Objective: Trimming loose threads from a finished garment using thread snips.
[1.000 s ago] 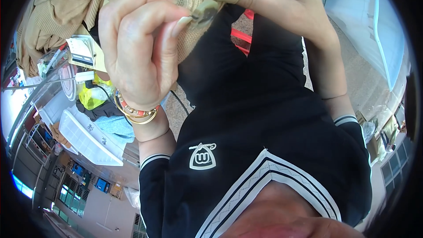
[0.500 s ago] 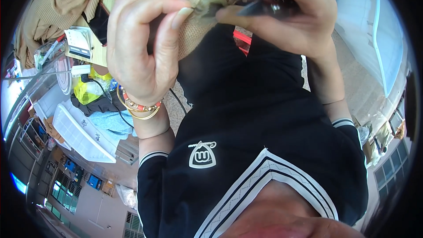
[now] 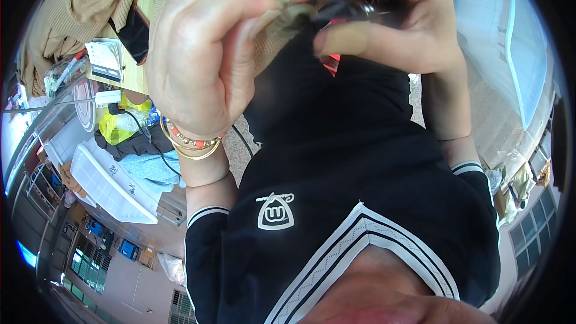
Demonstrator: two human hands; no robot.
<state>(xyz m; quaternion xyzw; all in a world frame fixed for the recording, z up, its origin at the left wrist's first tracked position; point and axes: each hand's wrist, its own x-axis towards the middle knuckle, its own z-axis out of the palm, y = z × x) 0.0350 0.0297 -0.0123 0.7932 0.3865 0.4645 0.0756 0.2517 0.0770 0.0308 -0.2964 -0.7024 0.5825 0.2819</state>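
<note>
Near the top of the view my right hand (image 3: 414, 30) curls around dark, shiny thread snips (image 3: 342, 6), with two pointed black ends toward the left. Its thumb stands apart from the lower end. Just left of the tips, my left hand (image 3: 204, 60) is closed, thumb and forefinger pinching a small greenish-brown bit (image 3: 295, 13) too blurred to name. Beige knitted fabric (image 3: 273, 42) hangs behind the fingers.
More beige knitwear (image 3: 78, 18) is heaped at upper left, beside a dark phone (image 3: 131, 33) and a small booklet (image 3: 106, 60). A white plug (image 3: 108, 98) with black cable, a yellow bag (image 3: 111, 129) and a white tray (image 3: 108, 183) lie below. Translucent sheeting (image 3: 498, 36) stands at right.
My left hand has shifted slightly right, toward the snips. My right thumb has swung down and away from them, widening the gap below the black ends.
</note>
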